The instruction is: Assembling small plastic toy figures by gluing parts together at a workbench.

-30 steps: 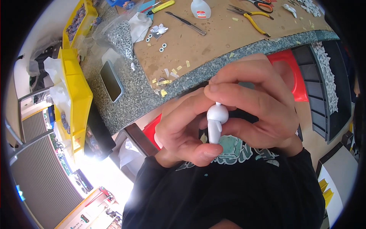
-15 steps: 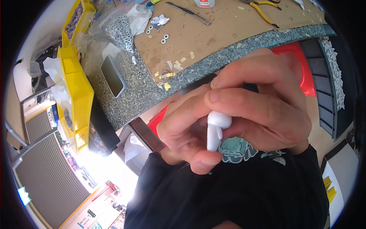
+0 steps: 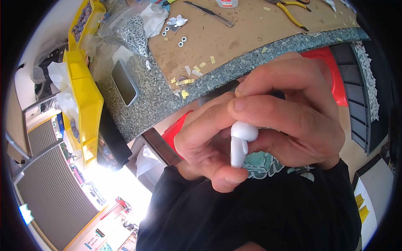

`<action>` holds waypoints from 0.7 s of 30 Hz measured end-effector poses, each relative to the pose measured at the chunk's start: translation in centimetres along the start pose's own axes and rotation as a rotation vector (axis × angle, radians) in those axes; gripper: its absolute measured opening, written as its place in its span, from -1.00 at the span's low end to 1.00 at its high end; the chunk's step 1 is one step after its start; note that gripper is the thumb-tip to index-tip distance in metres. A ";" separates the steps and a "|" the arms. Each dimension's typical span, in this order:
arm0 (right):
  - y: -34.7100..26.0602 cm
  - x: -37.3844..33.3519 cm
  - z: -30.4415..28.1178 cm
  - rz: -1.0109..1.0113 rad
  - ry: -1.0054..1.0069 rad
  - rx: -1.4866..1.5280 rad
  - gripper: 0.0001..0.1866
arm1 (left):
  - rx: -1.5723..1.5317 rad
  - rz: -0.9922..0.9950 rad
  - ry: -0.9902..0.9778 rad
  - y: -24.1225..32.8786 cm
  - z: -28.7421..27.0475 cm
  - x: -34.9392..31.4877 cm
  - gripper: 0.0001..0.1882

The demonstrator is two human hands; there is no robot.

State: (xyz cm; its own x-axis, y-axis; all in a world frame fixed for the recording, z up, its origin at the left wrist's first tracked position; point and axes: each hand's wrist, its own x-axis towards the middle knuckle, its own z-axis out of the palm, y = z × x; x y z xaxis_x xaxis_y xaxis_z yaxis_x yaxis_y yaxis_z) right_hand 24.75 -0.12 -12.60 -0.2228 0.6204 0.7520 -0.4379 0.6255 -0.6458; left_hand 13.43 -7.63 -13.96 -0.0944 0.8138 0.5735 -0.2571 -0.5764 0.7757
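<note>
A small white figurine-like piece (image 3: 240,144) with a rounded top and a narrow limb-like part is held upright in front of my chest. My left hand (image 3: 203,144) supports it from the left, its thumb under the lower end and its fingers behind. From the right, my right hand (image 3: 297,121) pinches the rounded top with curled fingers. Both hands' fingertips meet just above the piece, so part of it is hidden.
Beyond the hands is a granite-edged worktop (image 3: 272,54) covered with brown board. On it lie a craft knife (image 3: 208,13), yellow-handled pliers (image 3: 293,16) and yellow scraps. Left are a grey tray (image 3: 124,85), a bag of small rings (image 3: 136,37) and yellow bins (image 3: 81,96).
Both hands and the white piece have shifted slightly to the right in the picture. The grip looks the same.
</note>
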 end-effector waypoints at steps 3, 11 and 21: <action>0.1 0.2 -0.2 -0.002 -0.007 0.004 -0.48 | -0.020 0.004 0.024 -0.1 0.4 0.1 -0.26; -0.5 1.4 -4.4 0.099 -0.276 -0.251 -0.34 | 0.039 -0.270 0.095 1.8 -1.7 2.3 -0.35; 1.3 -4.0 -7.7 0.480 -0.370 -0.487 -0.58 | -0.332 -0.447 0.117 3.3 -7.1 12.1 -0.48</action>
State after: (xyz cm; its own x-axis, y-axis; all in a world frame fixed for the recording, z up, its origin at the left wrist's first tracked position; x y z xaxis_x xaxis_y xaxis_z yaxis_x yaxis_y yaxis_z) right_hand 31.75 1.84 -17.42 -0.6053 0.7308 0.3155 0.1927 0.5191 -0.8327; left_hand 4.65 0.87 -6.35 -0.0079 0.9870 0.1604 -0.5835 -0.1349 0.8008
